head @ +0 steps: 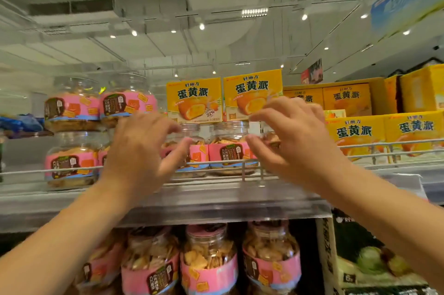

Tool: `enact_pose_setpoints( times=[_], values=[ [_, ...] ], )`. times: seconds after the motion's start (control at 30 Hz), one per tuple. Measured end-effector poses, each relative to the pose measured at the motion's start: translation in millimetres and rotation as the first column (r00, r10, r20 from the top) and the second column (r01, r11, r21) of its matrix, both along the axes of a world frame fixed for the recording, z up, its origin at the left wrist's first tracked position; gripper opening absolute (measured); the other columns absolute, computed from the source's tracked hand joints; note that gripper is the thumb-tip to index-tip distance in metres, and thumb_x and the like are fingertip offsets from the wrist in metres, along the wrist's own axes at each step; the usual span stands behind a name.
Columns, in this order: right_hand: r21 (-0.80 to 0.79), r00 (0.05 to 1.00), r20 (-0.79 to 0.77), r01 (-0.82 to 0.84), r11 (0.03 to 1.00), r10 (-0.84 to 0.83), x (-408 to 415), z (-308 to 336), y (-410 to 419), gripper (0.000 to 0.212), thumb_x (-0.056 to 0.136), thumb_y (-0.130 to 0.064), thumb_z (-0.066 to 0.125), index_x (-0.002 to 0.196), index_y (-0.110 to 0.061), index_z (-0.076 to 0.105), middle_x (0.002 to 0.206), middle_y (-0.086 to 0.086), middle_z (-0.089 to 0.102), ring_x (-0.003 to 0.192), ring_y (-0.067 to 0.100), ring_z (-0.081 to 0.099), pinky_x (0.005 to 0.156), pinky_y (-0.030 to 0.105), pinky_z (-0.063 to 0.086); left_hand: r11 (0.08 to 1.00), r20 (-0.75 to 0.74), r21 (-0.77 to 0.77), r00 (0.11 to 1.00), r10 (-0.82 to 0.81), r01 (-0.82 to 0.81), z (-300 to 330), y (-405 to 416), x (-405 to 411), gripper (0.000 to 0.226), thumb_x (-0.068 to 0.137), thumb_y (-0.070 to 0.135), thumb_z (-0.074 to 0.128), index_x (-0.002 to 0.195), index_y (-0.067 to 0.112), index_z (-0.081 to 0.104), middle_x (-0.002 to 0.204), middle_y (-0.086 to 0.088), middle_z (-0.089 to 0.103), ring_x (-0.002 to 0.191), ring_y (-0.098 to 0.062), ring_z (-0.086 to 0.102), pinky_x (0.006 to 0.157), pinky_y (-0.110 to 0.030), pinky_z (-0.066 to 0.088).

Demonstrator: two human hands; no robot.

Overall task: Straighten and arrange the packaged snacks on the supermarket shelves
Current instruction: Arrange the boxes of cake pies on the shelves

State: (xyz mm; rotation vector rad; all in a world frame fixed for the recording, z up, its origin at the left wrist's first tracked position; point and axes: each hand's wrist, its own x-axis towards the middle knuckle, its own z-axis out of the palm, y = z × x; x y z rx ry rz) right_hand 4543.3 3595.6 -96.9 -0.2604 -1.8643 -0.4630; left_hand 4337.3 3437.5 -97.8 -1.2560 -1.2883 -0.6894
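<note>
Clear cracker jars with pink labels stand on the top shelf behind a wire rail (216, 162). My left hand (141, 150) reaches up in front of one jar (192, 148), fingers spread and slightly bent, with nothing in its grip. My right hand (290, 141) hovers beside the neighbouring jar (230, 148), thumb and fingers apart, its fingertips near the lower edge of a yellow pie box (252, 93). A second yellow pie box (193, 99) rests on the jar lids. Both hands are motion-blurred; I cannot tell whether they touch the jars.
Stacked pink-label jars (72, 131) fill the left of the shelf. More yellow boxes (384, 131) sit at the right behind the rail. Below the shelf edge (216, 203) stands another row of jars (209, 258), with a green-printed carton (365, 254) at the right.
</note>
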Motion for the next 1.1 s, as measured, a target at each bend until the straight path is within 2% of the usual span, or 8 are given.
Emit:
enact_pose_setpoints(
  times=[0.17,0.33,0.4,0.5,0.63,0.83,0.93,1.1],
  values=[
    [0.002,0.991,0.056,0.12,0.993,-0.12,-10.3,69.0,30.3,0.063,0.084,-0.055,0.058,0.137,-0.023,0.047,0.147,0.008,0.037,0.135,0.03,0.029,0.106,0.045,0.023,0.963,0.029,-0.181,0.977,0.21,-0.202,78.9,24.3,11.5,0.069,0.081,0.053,0.055,0.137,0.013,0.045,0.13,-0.013,0.048,0.12,-0.031,0.042,0.1,-0.046,0.035],
    [-0.05,0.947,0.23,0.242,0.969,-0.224,-22.2,94.7,48.5,0.089,0.078,-0.07,0.054,0.15,-0.027,0.023,0.152,0.002,0.034,0.14,0.026,0.027,0.111,0.048,0.022,0.85,0.046,-0.373,0.908,0.416,-0.371,102.9,56.2,-2.2,0.095,0.078,0.073,0.051,0.151,0.021,0.02,0.15,-0.005,0.032,0.136,-0.026,0.029,0.111,-0.046,0.027],
    [-0.063,0.935,0.258,0.268,0.961,-0.244,-24.5,95.5,50.2,0.09,0.077,-0.069,0.057,0.149,-0.026,0.025,0.146,0.004,0.042,0.133,0.028,0.036,0.107,0.049,0.03,0.83,0.097,-0.426,0.894,0.437,-0.36,100.4,60.6,-8.3,0.092,0.076,0.075,0.052,0.148,0.024,0.027,0.145,-0.004,0.039,0.131,-0.026,0.035,0.109,-0.046,0.031],
    [-0.093,0.945,0.262,0.225,0.97,-0.195,-23.3,97.9,49.3,0.082,0.074,-0.067,0.063,0.14,-0.022,0.041,0.129,0.004,0.053,0.118,0.026,0.046,0.096,0.045,0.044,0.894,0.145,-0.368,0.934,0.326,-0.255,97.3,58.6,-10.8,0.076,0.073,0.071,0.06,0.129,0.025,0.042,0.12,0.001,0.053,0.109,-0.021,0.048,0.097,-0.044,0.041],
    [-0.184,0.953,0.286,0.159,0.97,-0.102,-23.1,102.9,44.2,0.082,0.068,-0.062,0.073,0.134,-0.023,0.045,0.121,0.002,0.052,0.107,0.022,0.05,0.091,0.041,0.047,0.926,0.219,-0.362,0.957,0.192,-0.103,98.3,53.3,-10.8,0.063,0.073,0.059,0.071,0.118,0.025,0.044,0.104,0.006,0.052,0.095,-0.019,0.052,0.083,-0.04,0.047],
    [-0.169,0.951,0.279,0.185,0.968,-0.133,-22.5,104.4,38.0,0.071,0.068,-0.056,0.077,0.123,-0.022,0.047,0.109,-0.001,0.056,0.092,0.02,0.053,0.078,0.038,0.05,0.937,0.144,-0.334,0.976,0.161,-0.106,97.3,50.1,-11.5,0.074,0.075,0.051,0.073,0.136,0.025,0.04,0.125,-0.003,0.05,0.116,-0.023,0.043,0.094,-0.043,0.043],
    [-0.117,0.96,0.24,0.175,0.978,-0.143,-17.0,105.4,33.3,0.067,0.068,-0.051,0.079,0.119,-0.022,0.047,0.104,-0.004,0.056,0.089,0.019,0.052,0.071,0.036,0.048,0.958,0.108,-0.273,0.986,0.127,-0.093,96.7,48.8,-6.9,0.067,0.076,0.046,0.075,0.132,0.024,0.046,0.114,-0.005,0.048,0.11,-0.024,0.042,0.085,-0.046,0.047],
    [-0.109,0.967,0.162,0.217,0.97,-0.198,20.1,121.6,35.2,0.075,0.067,-0.045,0.083,0.127,-0.02,0.045,0.11,-0.002,0.053,0.1,0.021,0.051,0.079,0.035,0.047,0.981,0.138,-0.185,0.99,-0.038,0.063,111.7,57.0,12.2,0.064,0.073,0.045,0.071,0.129,0.022,0.05,0.103,-0.003,0.042,0.101,-0.023,0.038,0.083,-0.043,0.04]
  ],
)
